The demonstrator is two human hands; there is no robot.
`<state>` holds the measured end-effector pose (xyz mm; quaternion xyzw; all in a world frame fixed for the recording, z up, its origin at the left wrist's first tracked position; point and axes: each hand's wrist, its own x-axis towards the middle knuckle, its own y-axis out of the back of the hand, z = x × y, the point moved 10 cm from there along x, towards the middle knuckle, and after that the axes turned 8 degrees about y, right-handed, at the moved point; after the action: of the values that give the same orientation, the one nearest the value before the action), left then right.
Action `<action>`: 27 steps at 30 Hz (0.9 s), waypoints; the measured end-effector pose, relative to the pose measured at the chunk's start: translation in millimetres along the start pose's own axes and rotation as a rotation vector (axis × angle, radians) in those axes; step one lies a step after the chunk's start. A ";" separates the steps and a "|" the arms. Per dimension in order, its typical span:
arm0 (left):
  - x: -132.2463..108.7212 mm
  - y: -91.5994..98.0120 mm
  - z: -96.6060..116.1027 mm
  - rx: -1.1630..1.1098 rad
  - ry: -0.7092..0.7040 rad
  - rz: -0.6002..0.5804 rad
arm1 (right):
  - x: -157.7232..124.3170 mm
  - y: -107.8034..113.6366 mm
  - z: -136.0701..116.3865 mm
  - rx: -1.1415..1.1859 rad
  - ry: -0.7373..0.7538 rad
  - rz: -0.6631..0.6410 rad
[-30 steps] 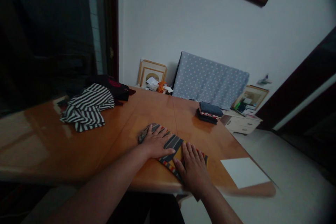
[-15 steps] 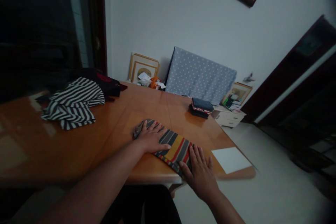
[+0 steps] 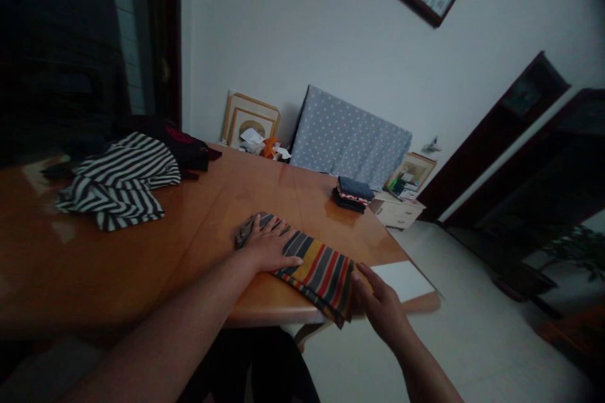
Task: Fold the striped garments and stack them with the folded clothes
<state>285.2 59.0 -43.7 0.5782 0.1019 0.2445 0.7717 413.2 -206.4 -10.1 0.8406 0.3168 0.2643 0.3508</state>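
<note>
A folded striped cloth garment [image 3: 317, 261] in yellow, red, grey and black lies at the front of the wooden table [image 3: 265, 184], its near right corner reaching past the table edge. My left hand [image 3: 268, 247] rests flat on its left part, fingers spread, thumb pointing right. At the right end of the cloth is my right hand [image 3: 382, 297], turned on its side, with the cloth's edge between thumb and fingers. The undersides of those fingers are partly hidden.
A crumpled black-and-white striped garment [image 3: 125, 179] and dark clothes [image 3: 189, 146] lie at the left. A small folded stack [image 3: 353, 194] sits near the far right edge. White paper [image 3: 401, 280] lies beyond my right hand. A low white cabinet [image 3: 397, 211] stands behind.
My right hand has gone from lying flat on the cloth to its right edge, uncovering more stripes. My left hand stays on the cloth. The view has shifted slightly to the right.
</note>
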 end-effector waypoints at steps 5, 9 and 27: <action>-1.4 2.6 1.8 -0.015 -0.010 0.006 | 13.4 6.7 -30.5 0.089 0.050 0.074; -3.1 5.4 3.7 0.003 -0.011 0.017 | 27.5 -28.7 -88.7 0.128 0.243 -0.017; -3.4 32.7 -11.5 -0.091 0.033 0.185 | 36.9 -126.3 -106.6 -0.408 0.519 -0.272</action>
<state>268.8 74.0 -16.8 0.5454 0.0495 0.3285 0.7695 322.6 -65.0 -32.1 0.6081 0.4451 0.4776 0.4516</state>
